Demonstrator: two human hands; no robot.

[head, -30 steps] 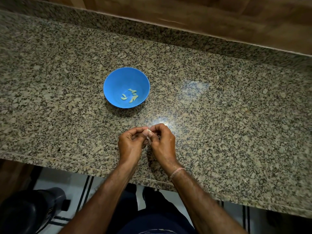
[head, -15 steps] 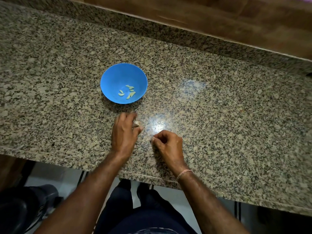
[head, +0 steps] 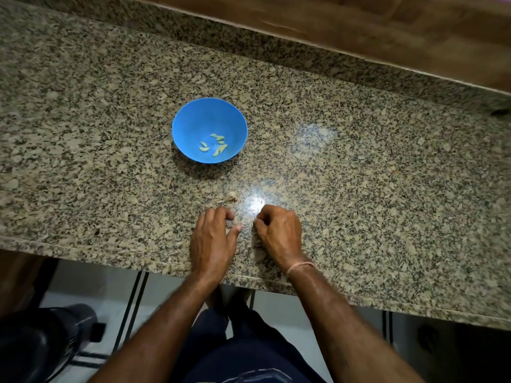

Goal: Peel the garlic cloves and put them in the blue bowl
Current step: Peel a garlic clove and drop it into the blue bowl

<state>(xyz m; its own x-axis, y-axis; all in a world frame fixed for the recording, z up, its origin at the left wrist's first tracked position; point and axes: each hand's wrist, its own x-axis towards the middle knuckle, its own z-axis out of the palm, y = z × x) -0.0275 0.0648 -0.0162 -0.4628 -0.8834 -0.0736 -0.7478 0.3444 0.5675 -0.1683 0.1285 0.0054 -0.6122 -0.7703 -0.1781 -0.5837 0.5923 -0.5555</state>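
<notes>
A blue bowl (head: 209, 114) stands on the speckled stone counter (head: 359, 189), left of the middle and about halfway between the near and far edges. In its bottom lie a few pale peeled cloves (head: 214, 145), loosely grouped. Between the bowl and the hands, a small pale garlic piece (head: 231, 197) with a thin stalk or strip of skin lies alone on the counter, touched by neither hand.

Both hands are close to the near edge. The left hand (head: 213, 239) lies palm down with its fingers bent so the tips meet the stone, its thumb stretched out to the right; nothing shows in its grasp. The right hand (head: 279, 230), just beside it and apart from it, has its fingers curled tightly inward with thumb against forefinger. Whether it pinches a clove or skin cannot be told. A thin thread band (head: 300, 266) circles the right wrist, over the counter's near edge.
</notes>
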